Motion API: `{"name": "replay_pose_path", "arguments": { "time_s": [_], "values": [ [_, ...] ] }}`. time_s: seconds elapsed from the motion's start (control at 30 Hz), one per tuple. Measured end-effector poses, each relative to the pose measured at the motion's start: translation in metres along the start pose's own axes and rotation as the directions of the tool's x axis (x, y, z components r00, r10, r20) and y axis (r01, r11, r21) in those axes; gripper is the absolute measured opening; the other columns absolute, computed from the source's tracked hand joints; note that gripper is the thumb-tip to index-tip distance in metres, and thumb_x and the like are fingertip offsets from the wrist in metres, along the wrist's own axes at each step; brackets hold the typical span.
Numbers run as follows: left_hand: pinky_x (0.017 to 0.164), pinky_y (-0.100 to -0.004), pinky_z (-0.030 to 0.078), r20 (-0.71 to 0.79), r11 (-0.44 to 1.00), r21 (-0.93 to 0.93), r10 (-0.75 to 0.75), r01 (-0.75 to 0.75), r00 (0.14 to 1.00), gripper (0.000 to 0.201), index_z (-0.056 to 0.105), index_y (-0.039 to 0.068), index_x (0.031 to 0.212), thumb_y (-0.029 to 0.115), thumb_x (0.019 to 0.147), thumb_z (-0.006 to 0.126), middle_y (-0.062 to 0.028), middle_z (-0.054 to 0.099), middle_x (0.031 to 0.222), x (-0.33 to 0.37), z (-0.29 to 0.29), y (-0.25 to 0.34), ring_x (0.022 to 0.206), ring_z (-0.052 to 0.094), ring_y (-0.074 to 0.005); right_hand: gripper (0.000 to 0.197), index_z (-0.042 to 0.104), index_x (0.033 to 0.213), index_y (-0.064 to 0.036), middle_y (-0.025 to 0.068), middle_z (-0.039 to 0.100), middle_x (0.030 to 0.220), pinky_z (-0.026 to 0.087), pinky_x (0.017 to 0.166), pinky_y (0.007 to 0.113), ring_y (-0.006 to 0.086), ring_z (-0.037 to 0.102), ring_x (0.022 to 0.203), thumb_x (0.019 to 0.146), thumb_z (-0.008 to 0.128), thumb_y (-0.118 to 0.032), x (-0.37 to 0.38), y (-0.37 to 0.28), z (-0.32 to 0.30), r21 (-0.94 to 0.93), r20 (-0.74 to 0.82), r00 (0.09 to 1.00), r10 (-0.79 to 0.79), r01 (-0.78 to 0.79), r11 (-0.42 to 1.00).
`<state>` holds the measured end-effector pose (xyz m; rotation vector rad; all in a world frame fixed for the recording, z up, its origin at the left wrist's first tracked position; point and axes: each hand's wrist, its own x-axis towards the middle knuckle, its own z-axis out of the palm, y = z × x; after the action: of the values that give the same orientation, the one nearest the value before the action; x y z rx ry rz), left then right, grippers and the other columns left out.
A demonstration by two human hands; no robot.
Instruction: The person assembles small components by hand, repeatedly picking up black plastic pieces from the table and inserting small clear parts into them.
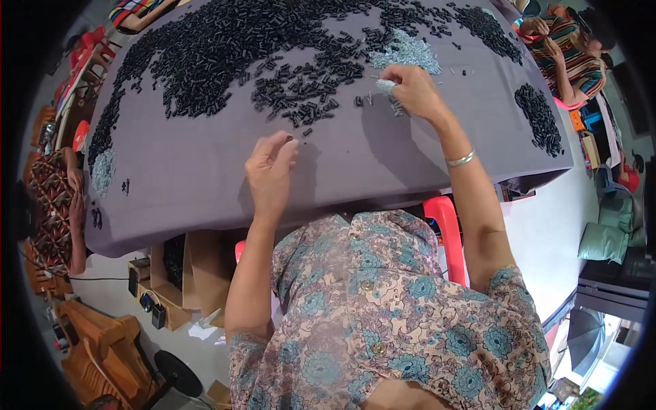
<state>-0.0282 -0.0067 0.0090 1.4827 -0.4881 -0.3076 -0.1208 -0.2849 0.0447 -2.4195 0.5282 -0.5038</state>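
My left hand (270, 167) is raised over the near part of the cloth, with thumb and fingers pinched. A tiny dark spot shows at the fingertips, too small to name. My right hand (415, 92), with a silver bangle at its wrist, is closed on several small clear pieces (386, 86) beside the pile of clear pieces (410, 53). Just left of it, a short black cylinder (358, 101) lies on the cloth. Near my left fingertips lies another black cylinder (307, 132), at the edge of a wide spread of black cylinders (225, 51).
A grey cloth (424, 157) covers the table. Smaller heaps of black cylinders (538, 119) and clear pieces (103, 173) lie toward its sides. Other people sit at the left (51, 205) and right (567, 58). A red chair (445, 232) and cardboard boxes (205, 273) stand below the table edge.
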Motion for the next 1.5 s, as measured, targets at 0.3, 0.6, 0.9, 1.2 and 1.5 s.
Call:
{"name": "replay_pose_path", "arguments": {
  "time_s": [0.3,0.6,0.9,1.2,1.5],
  "values": [
    [0.061,-0.0204,0.046,0.008,0.999,0.029,0.031,-0.031,0.999,0.011,0.066,-0.002,0.093,0.004,0.084,0.064,-0.0011,0.057,0.085,0.001,0.002,-0.001,0.071,0.057,-0.0069,0.019,0.07,0.075,-0.0036,0.0137,0.067,0.068,0.051,0.063,0.039,0.0274,0.064,0.064,0.073,0.068,-0.022,0.031,0.002,0.021,-0.243,0.172,0.976,0.134,-0.089,0.966],
    [0.061,-0.0205,0.045,0.007,0.999,0.02,0.034,-0.034,0.999,0.012,0.065,-0.002,0.096,0.002,0.084,0.064,-0.0016,0.057,0.085,-0.001,0.0,0.0,0.071,0.056,-0.0072,0.014,0.064,0.081,-0.0001,0.0043,0.058,0.065,0.033,0.035,0.021,0.0057,0.046,0.045,0.082,0.063,-0.014,0.029,-0.015,0.02,0.482,0.357,0.89,0.283,-0.436,0.76],
    [0.061,-0.0196,0.046,0.028,0.994,-0.03,0.106,-0.105,0.994,0.012,0.066,-0.001,0.096,0.002,0.084,0.065,-0.0008,0.058,0.085,0.001,0.001,-0.006,0.072,0.058,-0.007,0.009,0.063,0.092,-0.0022,0.0098,0.064,0.072,0.035,0.036,0.019,0.0054,0.05,0.046,0.084,0.062,-0.007,-0.006,-0.068,0.052,0.759,0.529,0.846,0.065,-0.506,0.409],
    [0.061,-0.0197,0.046,0.038,0.994,0.016,0.104,-0.104,0.994,0.013,0.066,-0.002,0.096,0.003,0.084,0.067,0.0004,0.058,0.082,0.001,-0.003,-0.007,0.07,0.057,-0.0064,0.011,0.062,0.093,-0.0026,0.0075,0.063,0.073,0.036,0.039,0.019,0.0053,0.049,0.049,0.085,0.064,-0.009,-0.018,-0.081,0.087,0.812,0.54,0.842,-0.007,-0.519,0.268],
    [0.064,-0.0211,0.046,0.005,0.994,0.046,0.097,-0.098,0.995,0.016,0.067,-0.002,0.094,0.005,0.08,0.071,-0.0016,0.058,0.079,0.001,-0.002,-0.011,0.07,0.057,-0.008,0.011,0.064,0.093,-0.0013,0.0068,0.062,0.074,0.036,0.041,0.02,0.0053,0.046,0.05,0.085,0.064,-0.008,-0.018,-0.08,0.089,0.814,0.526,0.849,-0.047,-0.487,0.317]
  ]
}}
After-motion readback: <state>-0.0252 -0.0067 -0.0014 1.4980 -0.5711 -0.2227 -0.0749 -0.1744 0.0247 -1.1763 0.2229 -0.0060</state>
